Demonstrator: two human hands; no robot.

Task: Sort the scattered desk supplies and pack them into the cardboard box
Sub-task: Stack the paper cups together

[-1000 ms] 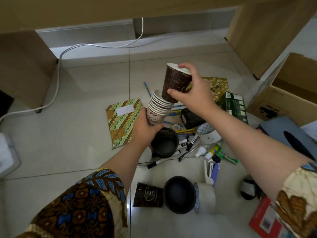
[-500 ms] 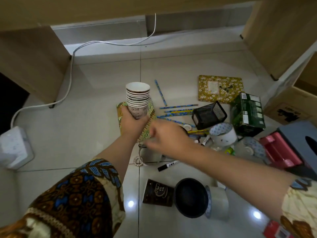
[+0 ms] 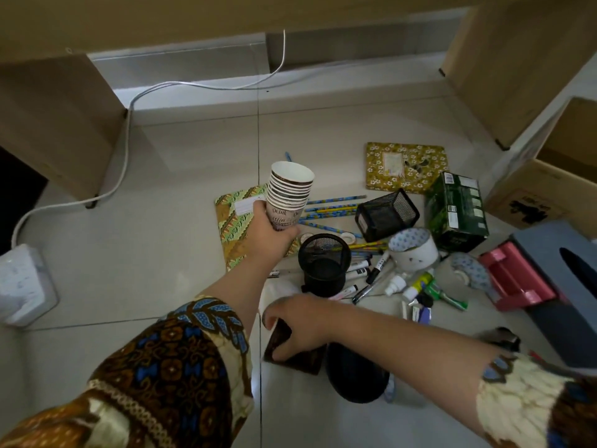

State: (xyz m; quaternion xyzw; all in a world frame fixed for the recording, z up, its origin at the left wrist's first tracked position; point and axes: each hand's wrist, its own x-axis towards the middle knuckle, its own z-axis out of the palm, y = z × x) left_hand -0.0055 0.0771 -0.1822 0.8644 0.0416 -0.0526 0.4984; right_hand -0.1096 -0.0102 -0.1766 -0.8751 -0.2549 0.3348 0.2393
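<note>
At the far right edge, beyond the round black mesh pen holder (image 3: pixel 324 260), stands the open brown cardboard box (image 3: pixel 546 189). Left of the holder and above the floor, your left hand (image 3: pixel 270 233) is closed around the base of a tilted stack of white-rimmed paper cups (image 3: pixel 289 194). Nearer to you than the holder, your right hand (image 3: pixel 298 324) curls over a single dark brown paper cup (image 3: pixel 292 347) lying on the tiles, fingers touching it.

Paper cups (image 3: pixel 289 196), glossy tiled floor (image 3: pixel 168 227)
</note>
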